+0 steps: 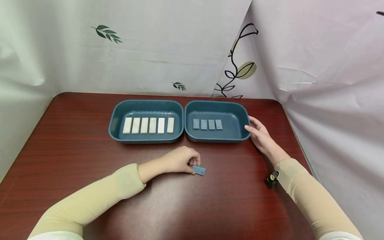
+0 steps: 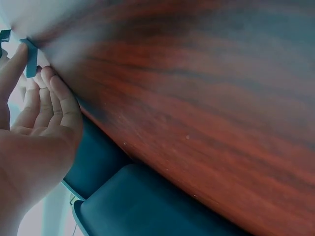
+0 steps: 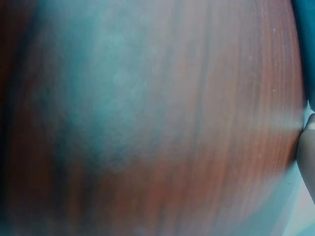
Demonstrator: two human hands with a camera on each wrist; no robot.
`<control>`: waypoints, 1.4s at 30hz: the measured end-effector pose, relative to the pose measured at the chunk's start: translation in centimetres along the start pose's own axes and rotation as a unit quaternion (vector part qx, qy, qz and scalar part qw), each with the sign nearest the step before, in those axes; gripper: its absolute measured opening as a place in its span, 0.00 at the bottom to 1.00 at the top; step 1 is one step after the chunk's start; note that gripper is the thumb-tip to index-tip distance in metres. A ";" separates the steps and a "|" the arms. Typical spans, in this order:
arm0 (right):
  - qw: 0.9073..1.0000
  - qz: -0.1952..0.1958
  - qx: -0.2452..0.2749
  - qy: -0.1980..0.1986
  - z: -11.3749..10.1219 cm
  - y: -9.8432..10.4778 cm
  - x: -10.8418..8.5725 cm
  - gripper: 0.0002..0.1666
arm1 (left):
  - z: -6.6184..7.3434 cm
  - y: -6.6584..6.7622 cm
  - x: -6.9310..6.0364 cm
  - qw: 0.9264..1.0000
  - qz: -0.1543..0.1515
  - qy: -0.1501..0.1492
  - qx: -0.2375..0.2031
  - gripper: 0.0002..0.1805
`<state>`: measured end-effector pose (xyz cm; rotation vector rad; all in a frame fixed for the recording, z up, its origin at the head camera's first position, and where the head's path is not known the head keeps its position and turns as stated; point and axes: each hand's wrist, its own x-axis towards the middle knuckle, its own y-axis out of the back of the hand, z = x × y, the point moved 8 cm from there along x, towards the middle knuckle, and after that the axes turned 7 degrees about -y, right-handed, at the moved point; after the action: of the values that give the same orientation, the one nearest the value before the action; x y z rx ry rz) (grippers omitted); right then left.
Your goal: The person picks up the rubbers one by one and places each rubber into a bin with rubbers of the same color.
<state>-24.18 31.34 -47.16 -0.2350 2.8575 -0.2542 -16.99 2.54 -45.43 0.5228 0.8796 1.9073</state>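
Observation:
My left hand [image 1: 181, 160] pinches one end of a small blue-grey rectangular block [image 1: 199, 170] between thumb and fingers, over the table in front of the two bins. In the left wrist view the same block [image 2: 31, 60] shows at the fingertips. Against the right end of the right blue bin [image 1: 216, 139] is my right hand [image 1: 261, 136], its thumb over the rim and its fingers along the outside wall. Several similar blue-grey blocks [image 1: 211, 124] lie in a row inside that bin. Only part of the right thumb [image 3: 307, 152] appears in the right wrist view.
Beside it on the left stands a matching blue bin [image 1: 147, 141], holding a row of several white blocks [image 1: 144, 125]. Both bins sit near the back of the dark red wooden table [image 1: 228, 200]. White printed curtains [image 1: 150, 50] hang behind and at the sides.

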 end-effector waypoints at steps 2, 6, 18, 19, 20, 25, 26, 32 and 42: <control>1.000 -0.001 0.000 0.001 0.0 0.0 0.0 0.26 | -0.1 0.0 0.0 1.000 0.000 0.003 -0.001 0.14; 1.000 -0.002 0.001 0.002 0.0 0.0 0.0 0.26 | 0.0 0.1 -0.1 1.000 0.003 0.005 -0.005 0.13; 1.000 -0.002 0.002 0.003 0.1 0.0 0.0 0.26 | 0.2 0.2 -0.3 0.999 0.015 -0.005 -0.043 0.10; 1.000 -0.002 0.004 0.003 0.1 -0.1 0.0 0.26 | 0.2 0.3 -0.3 0.999 0.017 -0.006 -0.045 0.10; 1.000 -0.003 0.005 0.003 0.0 -0.1 0.0 0.26 | 0.2 0.3 -0.3 0.999 0.020 -0.006 -0.046 0.10; 1.000 -0.005 0.011 0.004 -0.1 -0.1 -0.1 0.24 | 0.5 0.8 -0.3 0.998 0.037 -0.011 -0.047 0.10; 1.000 -0.004 0.012 0.005 -0.1 -0.1 -0.1 0.24 | 0.6 0.9 -0.3 0.998 0.040 -0.011 -0.047 0.10; 1.000 -0.004 0.011 0.001 0.0 0.0 -0.1 0.25 | 0.6 1.2 -0.2 0.997 0.062 -0.016 -0.051 0.10; 1.000 -0.005 0.015 0.005 -0.1 0.0 -0.1 0.23 | 0.6 2.0 0.4 0.993 0.094 -0.005 -0.077 0.09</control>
<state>-24.14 31.37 -47.04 -0.2415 2.8605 -0.3019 -17.94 2.50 -43.47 0.5363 0.6897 2.1213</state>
